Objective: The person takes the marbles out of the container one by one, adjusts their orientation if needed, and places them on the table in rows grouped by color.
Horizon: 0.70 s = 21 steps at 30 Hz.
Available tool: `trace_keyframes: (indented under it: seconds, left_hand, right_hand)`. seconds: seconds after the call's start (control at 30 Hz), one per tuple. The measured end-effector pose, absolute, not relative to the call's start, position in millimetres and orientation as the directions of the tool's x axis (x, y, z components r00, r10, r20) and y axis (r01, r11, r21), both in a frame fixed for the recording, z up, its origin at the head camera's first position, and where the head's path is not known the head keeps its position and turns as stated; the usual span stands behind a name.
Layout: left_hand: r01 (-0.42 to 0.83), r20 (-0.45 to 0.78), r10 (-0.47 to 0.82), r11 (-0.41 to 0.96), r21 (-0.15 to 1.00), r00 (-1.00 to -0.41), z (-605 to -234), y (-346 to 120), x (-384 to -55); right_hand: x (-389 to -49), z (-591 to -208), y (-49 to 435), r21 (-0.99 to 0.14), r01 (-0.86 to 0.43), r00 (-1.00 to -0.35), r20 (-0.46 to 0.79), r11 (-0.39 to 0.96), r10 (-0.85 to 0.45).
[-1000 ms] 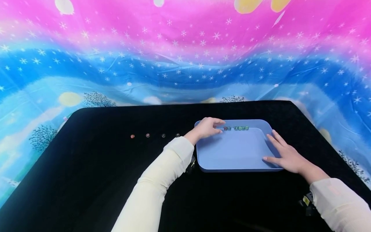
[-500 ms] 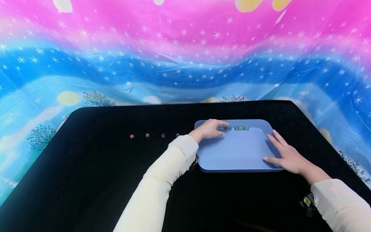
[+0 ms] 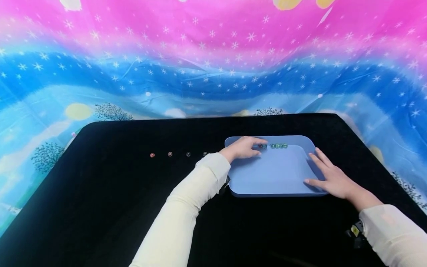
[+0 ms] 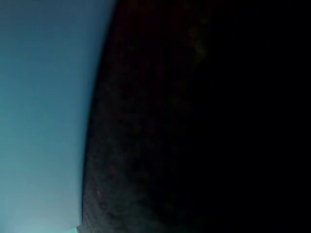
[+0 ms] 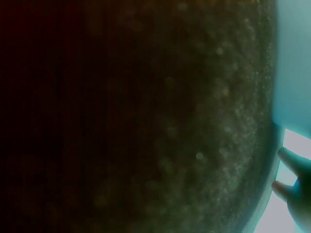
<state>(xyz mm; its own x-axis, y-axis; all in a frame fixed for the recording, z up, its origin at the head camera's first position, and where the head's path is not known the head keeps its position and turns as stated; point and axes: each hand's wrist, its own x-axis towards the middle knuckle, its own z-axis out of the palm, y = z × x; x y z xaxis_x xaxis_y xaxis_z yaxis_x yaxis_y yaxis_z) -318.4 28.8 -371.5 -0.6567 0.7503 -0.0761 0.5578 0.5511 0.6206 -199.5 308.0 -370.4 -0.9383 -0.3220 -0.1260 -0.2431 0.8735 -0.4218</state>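
Observation:
A light blue tray lies on the black-covered table, right of centre. Along its back wall sits a row of small glassy marbles: several green marbles and, to their left, darker marbles. My left hand reaches over the tray's left side, forefinger stretched to the darker marbles and thumb lower, apart from it. Spread over the tray's right rim is my right hand, its fingers straight and its thumb inside. The right wrist view catches fingers beside the tray; the left wrist view has only tray and dark cloth.
Left of the tray, several small round marbles lie in a spaced row on the black cloth; the rightmost is partly behind the left sleeve. A colourful snowflake-printed curtain hangs behind the table.
My left hand has moved a little to the right, its forefinger now at the darker marbles. The right hand keeps its place on the tray. The head view has shifted slightly.

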Motion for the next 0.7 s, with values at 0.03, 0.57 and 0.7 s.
trace_keyframes:
  seconds: [0.03,0.57,0.7]
  left_hand:
    - [0.565,-0.076,0.753,0.553,0.612,-0.654,-371.3,29.2,-318.5]
    - [0.653,-0.116,0.776,0.593,0.471,-0.620,-373.4,30.9,-318.8]
    - [0.650,-0.138,0.770,0.608,0.456,-0.623,-372.9,31.1,-318.7]
  right_hand:
    - [-199.3,-369.9,308.1,-0.422,-0.242,-0.939,-0.126,0.874,-0.320]
    - [-201.0,-371.3,310.9,-0.439,-0.233,-0.936,-0.140,0.868,-0.322]
    - [-201.4,-371.6,309.8,-0.434,-0.235,-0.936,-0.139,0.870,-0.322]
